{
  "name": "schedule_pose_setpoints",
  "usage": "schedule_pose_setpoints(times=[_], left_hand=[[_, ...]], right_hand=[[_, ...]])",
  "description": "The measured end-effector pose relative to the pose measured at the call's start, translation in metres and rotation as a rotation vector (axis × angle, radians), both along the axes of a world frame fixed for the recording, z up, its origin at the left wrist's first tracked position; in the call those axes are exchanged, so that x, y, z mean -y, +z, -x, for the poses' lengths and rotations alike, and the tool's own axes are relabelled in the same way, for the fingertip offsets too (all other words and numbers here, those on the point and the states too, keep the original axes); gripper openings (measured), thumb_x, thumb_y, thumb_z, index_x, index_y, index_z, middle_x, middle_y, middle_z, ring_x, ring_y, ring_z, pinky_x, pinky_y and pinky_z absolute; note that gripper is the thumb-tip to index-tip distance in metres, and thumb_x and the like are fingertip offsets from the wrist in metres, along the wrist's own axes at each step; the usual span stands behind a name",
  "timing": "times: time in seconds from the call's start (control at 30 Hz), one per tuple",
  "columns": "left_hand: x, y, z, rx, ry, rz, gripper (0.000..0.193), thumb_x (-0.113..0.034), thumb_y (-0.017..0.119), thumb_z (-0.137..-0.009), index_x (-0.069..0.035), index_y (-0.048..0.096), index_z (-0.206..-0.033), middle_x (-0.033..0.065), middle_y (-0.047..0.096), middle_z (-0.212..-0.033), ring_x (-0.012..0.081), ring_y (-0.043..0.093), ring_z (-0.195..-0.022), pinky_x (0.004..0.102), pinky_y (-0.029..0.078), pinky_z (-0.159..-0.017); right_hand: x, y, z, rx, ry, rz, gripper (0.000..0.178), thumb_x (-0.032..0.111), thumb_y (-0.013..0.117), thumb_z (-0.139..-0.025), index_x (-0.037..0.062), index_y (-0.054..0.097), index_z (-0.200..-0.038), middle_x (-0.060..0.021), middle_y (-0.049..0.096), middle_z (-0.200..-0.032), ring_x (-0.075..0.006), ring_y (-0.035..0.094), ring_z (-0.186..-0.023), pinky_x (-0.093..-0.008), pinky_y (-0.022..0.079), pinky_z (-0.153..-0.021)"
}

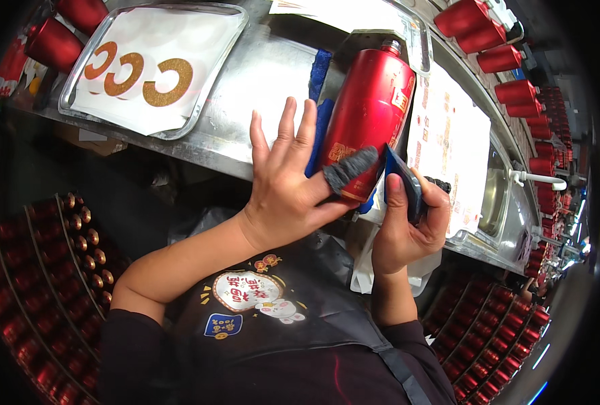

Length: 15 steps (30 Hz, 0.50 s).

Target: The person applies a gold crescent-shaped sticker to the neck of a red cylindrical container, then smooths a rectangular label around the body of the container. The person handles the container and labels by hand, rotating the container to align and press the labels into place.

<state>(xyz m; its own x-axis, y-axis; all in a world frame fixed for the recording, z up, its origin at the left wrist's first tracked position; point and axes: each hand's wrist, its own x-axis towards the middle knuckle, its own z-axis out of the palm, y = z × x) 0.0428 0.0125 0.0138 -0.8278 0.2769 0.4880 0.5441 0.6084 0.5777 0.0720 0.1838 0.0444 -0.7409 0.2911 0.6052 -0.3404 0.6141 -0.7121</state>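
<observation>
A: What lies ahead of the hands?
B: A steel bench (259,88); on it, a red bottle (370,115) lies on its side, neck pointing away.
A: And the hands?
B: The left hand (290,192) is spread, its grey-sleeved thumb (350,169) pressed on the bottle's near end. The right hand (408,229) pinches a dark blue scraper (401,182) against the bottle's side.
A: How to do it well?
B: Probably steady thumb pressure, and flat, even scraper strokes.

Gold label (341,151) on red bottle (370,108); white sticker sheet (448,145) right beside it
</observation>
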Motion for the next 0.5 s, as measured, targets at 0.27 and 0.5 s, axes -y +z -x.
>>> schedule_pose_setpoints(times=[0.27, 0.5], left_hand=[[0.004, -0.024, 0.0, 0.132, 0.143, -0.017, 0.067, -0.049, 0.08, -0.074, -0.002, 0.07, -0.12, 0.0363, 0.031, -0.155, 0.0504, 0.032, -0.144, 0.072, 0.01, -0.113], [0.004, -0.021, 0.018, 0.08, -0.113, -0.242, 0.072, -0.031, 0.081, -0.078, -0.005, 0.053, -0.138, 0.0198, 0.047, -0.15, 0.0364, 0.042, -0.142, 0.0678, 0.01, -0.117]], right_hand=[[0.0, 0.01, 0.012, -0.083, 0.083, 0.058, 0.026, -0.002, 0.077, -0.087, -0.0054, 0.063, -0.108, -0.0092, 0.067, -0.098, -0.0111, 0.064, -0.085, -0.0222, 0.051, -0.079], [0.018, 0.024, 0.006, -0.052, 0.387, -0.625, 0.034, -0.008, 0.077, -0.069, 0.0052, 0.075, -0.1, -0.0116, 0.066, -0.086, -0.0285, 0.063, -0.075, -0.0364, 0.052, -0.073]])
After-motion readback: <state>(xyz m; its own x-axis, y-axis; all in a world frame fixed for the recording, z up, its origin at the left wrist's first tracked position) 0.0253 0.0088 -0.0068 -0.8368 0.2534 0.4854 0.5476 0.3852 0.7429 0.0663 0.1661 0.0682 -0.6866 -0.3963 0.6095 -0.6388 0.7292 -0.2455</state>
